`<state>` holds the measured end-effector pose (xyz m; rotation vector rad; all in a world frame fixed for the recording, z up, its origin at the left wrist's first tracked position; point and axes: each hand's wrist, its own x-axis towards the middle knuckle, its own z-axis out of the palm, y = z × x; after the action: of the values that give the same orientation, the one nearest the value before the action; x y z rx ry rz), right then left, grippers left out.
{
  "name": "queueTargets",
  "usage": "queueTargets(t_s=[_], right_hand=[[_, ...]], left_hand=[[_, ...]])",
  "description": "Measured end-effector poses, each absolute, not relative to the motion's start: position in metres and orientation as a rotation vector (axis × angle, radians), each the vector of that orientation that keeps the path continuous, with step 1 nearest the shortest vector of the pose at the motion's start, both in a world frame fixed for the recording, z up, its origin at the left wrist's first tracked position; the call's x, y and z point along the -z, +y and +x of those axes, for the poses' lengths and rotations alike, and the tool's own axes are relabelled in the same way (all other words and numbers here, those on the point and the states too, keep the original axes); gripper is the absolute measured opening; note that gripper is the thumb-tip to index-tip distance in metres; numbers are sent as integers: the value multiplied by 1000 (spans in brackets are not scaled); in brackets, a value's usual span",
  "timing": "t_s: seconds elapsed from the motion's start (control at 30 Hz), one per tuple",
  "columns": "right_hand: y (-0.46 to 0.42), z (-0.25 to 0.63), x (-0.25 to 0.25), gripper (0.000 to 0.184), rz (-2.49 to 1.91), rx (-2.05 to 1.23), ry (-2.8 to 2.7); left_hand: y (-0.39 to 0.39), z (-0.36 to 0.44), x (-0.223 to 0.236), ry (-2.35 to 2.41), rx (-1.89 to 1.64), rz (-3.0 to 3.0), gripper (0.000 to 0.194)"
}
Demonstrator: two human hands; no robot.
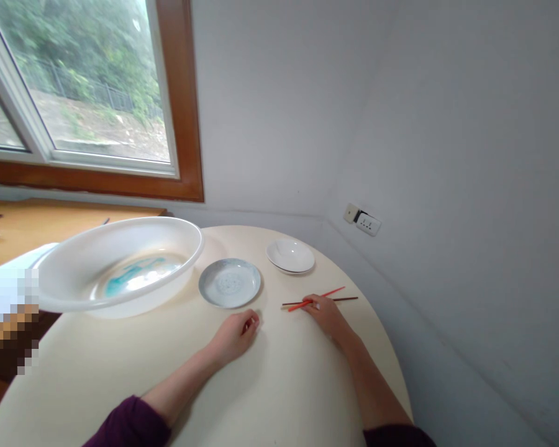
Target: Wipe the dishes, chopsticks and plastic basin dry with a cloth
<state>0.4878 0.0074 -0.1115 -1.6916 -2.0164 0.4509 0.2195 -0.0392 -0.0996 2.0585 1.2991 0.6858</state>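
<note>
Rounded cream tabletop (270, 397) stood near pale walls (279, 112), with a wood-framed window (190, 124) at far left; from my remote station I logged the right hand (323, 313) near the right edge, its grip clamped on red chopsticks (334, 291) that crossed brown chopsticks (349, 299); I could not count the pieces; the left hand (237, 332) held its grip loosely curled together, just before a blue-white plate (230, 283); stacked white dishes (291, 254) sat beyond; a translucent basin (116, 273) occupied the left.
</note>
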Motion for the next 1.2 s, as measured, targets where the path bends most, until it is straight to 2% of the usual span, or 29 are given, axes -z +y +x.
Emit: queueTargets(t_s=[1.2], right_hand=[[2,476,103,31,-1826,-370,-1993]], left_hand=[[-38,219,104,1282,-718,2051,17]])
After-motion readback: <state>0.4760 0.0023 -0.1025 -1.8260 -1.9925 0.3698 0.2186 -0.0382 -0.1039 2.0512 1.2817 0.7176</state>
